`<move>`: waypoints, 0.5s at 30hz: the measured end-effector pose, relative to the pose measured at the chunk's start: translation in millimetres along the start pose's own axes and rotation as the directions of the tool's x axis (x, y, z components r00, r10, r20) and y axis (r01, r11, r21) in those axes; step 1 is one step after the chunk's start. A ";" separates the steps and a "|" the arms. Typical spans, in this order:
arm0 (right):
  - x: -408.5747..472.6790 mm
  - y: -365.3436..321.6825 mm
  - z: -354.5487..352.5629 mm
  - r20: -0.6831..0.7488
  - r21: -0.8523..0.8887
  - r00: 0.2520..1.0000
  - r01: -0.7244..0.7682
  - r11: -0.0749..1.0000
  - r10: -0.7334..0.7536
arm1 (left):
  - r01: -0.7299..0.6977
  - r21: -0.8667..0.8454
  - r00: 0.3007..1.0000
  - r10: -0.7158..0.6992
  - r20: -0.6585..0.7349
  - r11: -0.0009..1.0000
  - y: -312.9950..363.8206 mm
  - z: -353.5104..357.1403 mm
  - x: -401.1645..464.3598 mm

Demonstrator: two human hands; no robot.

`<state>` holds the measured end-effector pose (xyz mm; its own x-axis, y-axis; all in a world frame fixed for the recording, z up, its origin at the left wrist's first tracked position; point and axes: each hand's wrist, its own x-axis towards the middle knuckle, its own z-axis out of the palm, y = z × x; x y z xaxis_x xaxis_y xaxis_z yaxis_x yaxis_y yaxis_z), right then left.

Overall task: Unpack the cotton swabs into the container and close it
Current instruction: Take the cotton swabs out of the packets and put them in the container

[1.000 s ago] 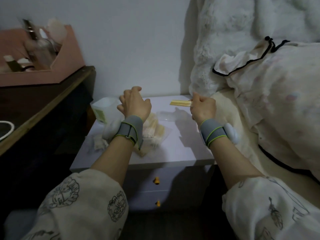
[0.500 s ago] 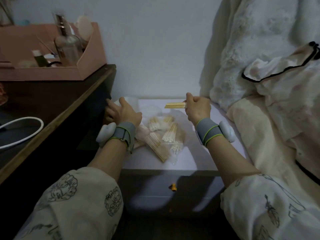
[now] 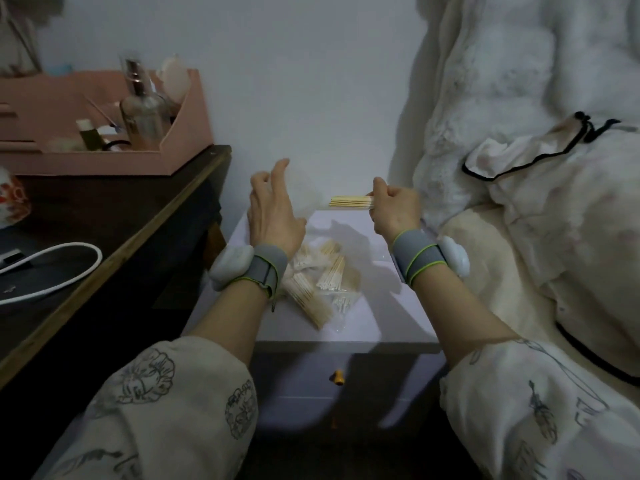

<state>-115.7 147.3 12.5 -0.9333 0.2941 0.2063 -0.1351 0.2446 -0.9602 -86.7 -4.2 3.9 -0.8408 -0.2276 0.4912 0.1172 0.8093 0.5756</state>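
My right hand [image 3: 394, 213] grips a bundle of wooden-stick cotton swabs [image 3: 351, 202], held level above the back of the lilac nightstand [image 3: 398, 320]. My left hand [image 3: 273, 213] is raised just left of the bundle, fingers curled round a pale translucent container [image 3: 303, 192] that is blurred by motion. The bundle's left end points at the container's side; whether it is inside I cannot tell. Clear plastic packs of more swabs [image 3: 322, 282] lie on the nightstand below my left wrist. No lid is visible.
A dark desk [image 3: 156, 237] stands to the left, carrying a pink organiser [image 3: 180, 133] with bottles and a white cable [image 3: 69, 268]. Bedding and a fluffy blanket [image 3: 519, 133] press against the nightstand's right side. A drawer with an orange knob [image 3: 337, 377] faces me.
My left hand rose from the nightstand's back left corner with the container and moved toward the swab bundle. My right hand kept holding the bundle in about the same place.
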 end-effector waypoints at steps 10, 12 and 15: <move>-37.4 0.1 -70.2 -0.082 -0.471 0.982 0.114 0.875 -0.173 | -0.391 -0.012 0.880 0.378 0.286 0.920 69.7 12.8 -46.9; -40.4 5.1 -74.4 -0.054 -0.559 0.980 0.130 0.819 -0.192 | -0.430 -0.017 0.853 0.413 0.319 0.903 77.4 14.9 -51.7; -45.6 12.9 -78.7 -0.034 -0.630 0.979 0.136 0.764 -0.202 | -0.458 -0.025 0.829 0.437 0.349 0.888 82.0 18.1 -56.3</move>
<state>-48.8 209.8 5.5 -0.8748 0.2695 0.4026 -0.0208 0.8093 -0.5870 -39.4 84.8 11.7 -0.8300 0.3541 0.4309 0.5026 0.8099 0.3025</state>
